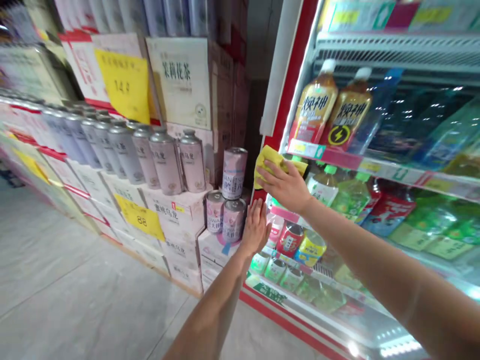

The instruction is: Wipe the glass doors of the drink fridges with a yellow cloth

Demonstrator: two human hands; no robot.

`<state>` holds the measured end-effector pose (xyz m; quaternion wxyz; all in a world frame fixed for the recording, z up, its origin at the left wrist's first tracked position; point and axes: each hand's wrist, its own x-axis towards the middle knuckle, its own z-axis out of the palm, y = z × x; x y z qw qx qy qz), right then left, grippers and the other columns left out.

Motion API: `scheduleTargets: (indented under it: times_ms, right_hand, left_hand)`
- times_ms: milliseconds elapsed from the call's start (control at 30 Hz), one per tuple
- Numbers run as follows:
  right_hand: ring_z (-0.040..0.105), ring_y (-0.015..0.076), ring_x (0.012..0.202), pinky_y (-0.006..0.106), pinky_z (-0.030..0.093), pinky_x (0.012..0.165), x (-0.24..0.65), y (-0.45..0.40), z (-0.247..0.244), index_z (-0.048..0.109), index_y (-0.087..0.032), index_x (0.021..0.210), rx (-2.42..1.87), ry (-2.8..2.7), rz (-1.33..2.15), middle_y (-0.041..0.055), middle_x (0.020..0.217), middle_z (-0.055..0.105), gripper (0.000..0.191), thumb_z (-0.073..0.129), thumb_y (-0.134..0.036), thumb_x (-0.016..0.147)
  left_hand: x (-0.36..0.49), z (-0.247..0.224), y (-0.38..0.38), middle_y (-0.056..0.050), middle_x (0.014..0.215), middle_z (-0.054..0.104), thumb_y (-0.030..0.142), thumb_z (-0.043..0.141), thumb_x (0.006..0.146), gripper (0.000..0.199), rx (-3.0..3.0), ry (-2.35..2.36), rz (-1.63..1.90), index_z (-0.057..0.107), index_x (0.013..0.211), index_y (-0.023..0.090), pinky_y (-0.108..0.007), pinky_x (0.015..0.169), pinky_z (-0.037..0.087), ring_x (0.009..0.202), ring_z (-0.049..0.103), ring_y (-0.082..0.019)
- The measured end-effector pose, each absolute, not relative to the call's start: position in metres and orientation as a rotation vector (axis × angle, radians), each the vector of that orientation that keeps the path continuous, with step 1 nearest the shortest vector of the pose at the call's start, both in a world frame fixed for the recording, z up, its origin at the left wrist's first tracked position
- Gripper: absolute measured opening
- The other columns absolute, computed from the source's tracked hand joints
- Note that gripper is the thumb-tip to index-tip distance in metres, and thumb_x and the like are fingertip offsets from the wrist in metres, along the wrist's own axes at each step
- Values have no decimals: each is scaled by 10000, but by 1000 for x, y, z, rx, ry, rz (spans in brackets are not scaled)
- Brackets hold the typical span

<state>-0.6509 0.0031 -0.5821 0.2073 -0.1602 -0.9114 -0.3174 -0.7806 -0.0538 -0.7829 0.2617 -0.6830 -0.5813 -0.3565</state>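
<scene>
A yellow cloth [268, 159] lies against the red frame [285, 95] of a glass-fronted drinks cooler. My right hand [283, 184] presses on the cloth with its fingers spread. Just below and to the left, my left hand [257, 226] rests on the lower part of the same frame, fingers extended and holding nothing. Beside my left hand is a small stack of pink cans [233, 220], with one can [235, 172] on top. The cloth partly covers the frame's edge.
Cartons [176, 212] topped with rows of bottle-shaped cans [165, 160] stand on the left, with yellow price signs [125, 82]. Cooler shelves hold bottles [315, 107] and cans [289, 239]. Grey floor [93, 295] shows at the lower left.
</scene>
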Motion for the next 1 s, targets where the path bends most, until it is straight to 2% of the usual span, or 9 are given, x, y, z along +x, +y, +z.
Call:
scheduleTargets:
  times_ms: [100, 200, 367, 433, 533, 667, 833, 1000]
  right_hand:
    - [403, 314, 1487, 604, 286, 1215, -654, 8, -521, 647, -328, 1381, -449, -2502, -938, 19, 1465, 632, 461, 429, -146, 1017]
    - [453, 282, 1439, 539, 332, 1193, -651, 10, -476, 699, -321, 1292, -379, -2536, -1009, 32, 1281, 734, 407, 452, -151, 1017]
    - [502, 265, 1382, 483, 420, 1108, -643, 12, -437, 715, -260, 1201, -253, -2463, -1150, 30, 1312, 711, 282, 512, -191, 1017]
    - [523, 257, 1361, 478, 425, 1105, -641, 13, -426, 716, -263, 1184, -211, -2442, -1183, 19, 1296, 718, 266, 528, -191, 1011]
    - [548, 246, 1346, 453, 427, 1110, -640, 13, -409, 723, -286, 1186, -217, -2424, -1185, 13, 1300, 721, 281, 542, -180, 999]
    - [562, 221, 1349, 439, 457, 1090, -638, 13, -390, 717, -312, 1213, -236, -2444, -1150, -5, 1332, 718, 322, 549, -158, 984]
    - [544, 201, 1385, 433, 453, 1120, -632, 11, -362, 700, -367, 1271, -376, -2451, -1208, -55, 1445, 651, 379, 515, -177, 999]
    - [521, 215, 1414, 467, 426, 1144, -622, 10, -315, 683, -362, 1306, -502, -2395, -1267, -54, 1514, 591, 403, 469, -174, 1020]
  left_hand:
    - [-796, -733, -50, -207, 1669, 328, 308, 435, 1022, 702, -1868, -1511, -941, 167, 1630, 83, -506, 1253, 341, 1579, 253, -304]
    - [-807, -679, -44, -197, 1668, 336, 331, 402, 1041, 664, -1934, -1429, -889, 194, 1623, 88, -513, 1256, 334, 1583, 241, -292]
    - [-817, -614, -41, -214, 1657, 351, 381, 370, 1057, 659, -1959, -1395, -768, 244, 1599, 27, -483, 1262, 309, 1579, 246, -302]
    - [-821, -601, -45, -206, 1664, 344, 375, 386, 1051, 654, -2003, -1372, -700, 271, 1592, 27, -464, 1265, 299, 1571, 268, -300]
    - [-826, -590, -52, -170, 1696, 289, 346, 411, 1036, 664, -2085, -1334, -616, 230, 1621, 87, -440, 1268, 293, 1581, 247, -259]
    - [-825, -572, -65, -146, 1701, 286, 287, 385, 1025, 640, -2097, -1339, -576, 226, 1633, 162, -422, 1213, 382, 1591, 200, -225]
    - [-818, -554, -75, -198, 1707, 206, 193, 491, 947, 752, -2131, -1324, -594, 200, 1636, 108, -422, 1181, 422, 1580, 222, -289]
    - [-796, -526, -60, -206, 1709, 162, 146, 534, 914, 837, -2179, -1284, -733, 134, 1649, 124, -471, 1180, 419, 1583, 202, -317]
